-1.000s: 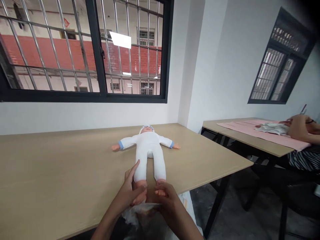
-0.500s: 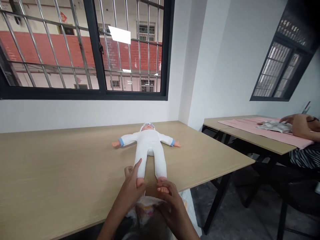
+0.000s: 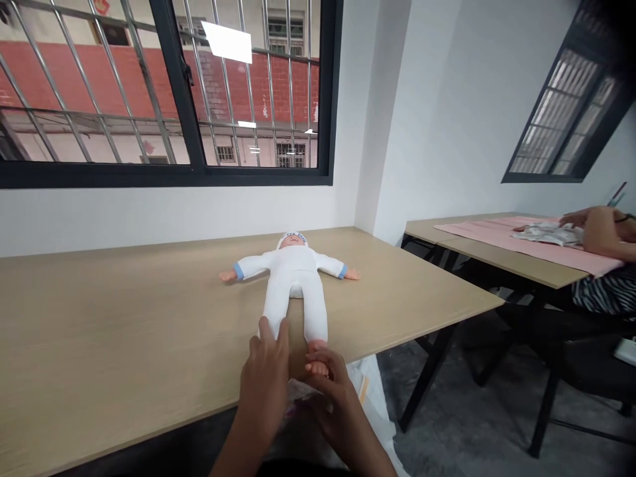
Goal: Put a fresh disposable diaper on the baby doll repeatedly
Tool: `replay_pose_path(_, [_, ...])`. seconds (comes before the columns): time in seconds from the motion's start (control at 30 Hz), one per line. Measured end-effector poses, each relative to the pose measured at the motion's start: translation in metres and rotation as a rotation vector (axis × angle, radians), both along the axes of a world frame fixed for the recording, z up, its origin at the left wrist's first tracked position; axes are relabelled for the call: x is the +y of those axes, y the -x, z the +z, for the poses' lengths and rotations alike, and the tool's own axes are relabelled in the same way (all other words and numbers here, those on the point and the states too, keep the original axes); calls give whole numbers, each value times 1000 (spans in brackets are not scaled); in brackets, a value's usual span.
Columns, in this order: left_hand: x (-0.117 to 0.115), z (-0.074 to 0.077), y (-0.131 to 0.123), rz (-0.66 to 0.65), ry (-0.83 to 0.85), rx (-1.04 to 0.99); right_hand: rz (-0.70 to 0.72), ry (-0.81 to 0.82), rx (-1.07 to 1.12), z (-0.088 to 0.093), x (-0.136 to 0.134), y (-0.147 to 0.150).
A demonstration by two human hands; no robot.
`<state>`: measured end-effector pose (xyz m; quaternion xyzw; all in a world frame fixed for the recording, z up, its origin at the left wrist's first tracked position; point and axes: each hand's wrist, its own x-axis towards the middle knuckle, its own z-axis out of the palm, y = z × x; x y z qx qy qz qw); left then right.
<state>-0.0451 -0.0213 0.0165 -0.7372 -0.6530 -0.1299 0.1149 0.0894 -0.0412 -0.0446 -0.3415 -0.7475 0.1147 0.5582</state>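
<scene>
A baby doll (image 3: 293,281) in a white suit with blue cuffs lies on its back on the wooden table (image 3: 124,331), arms spread, feet toward me. My left hand (image 3: 265,374) is closed over the doll's left-side foot and lower leg, fingers lying along the leg. My right hand (image 3: 325,381) pinches the doll's other bare foot at the table's front edge.
Beneath my hands, past the table edge, sits a white plastic bag (image 3: 370,404). At the right, another person's arm (image 3: 599,228) rests on a second table (image 3: 497,258) with a pink cloth (image 3: 501,235) and a small garment. A barred window fills the wall behind.
My left hand has slid up over the doll's foot onto its lower leg. The view has tilted down slightly. The right hand stays on the other foot.
</scene>
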Motion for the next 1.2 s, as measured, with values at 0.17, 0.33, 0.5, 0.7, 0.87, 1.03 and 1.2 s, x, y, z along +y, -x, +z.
replay_pose_path(0.17, [-2,1,-3,25,15,56,20,26,-6,-1,-2,0])
replay_pose_path(0.33, [-4,1,-2,21,13,89,27,28,-28,0,-1,-2])
replay_pose_path(0.5, [-5,-2,-3,22,0,98,26,52,-37,-4,0,-5])
replay_pose_path(0.7, [-7,-1,0,-25,93,-23,32,65,-21,-7,0,-6])
replay_pose_path(0.87, [-10,2,-1,-56,143,-106,33,32,-16,-2,0,-3])
replay_pose_path(1.03, [-13,6,-3,-46,155,-104,32,46,6,2,-2,-2])
replay_pose_path(1.2, [-11,-2,-3,-55,120,-184,16,63,-31,8,-4,-3])
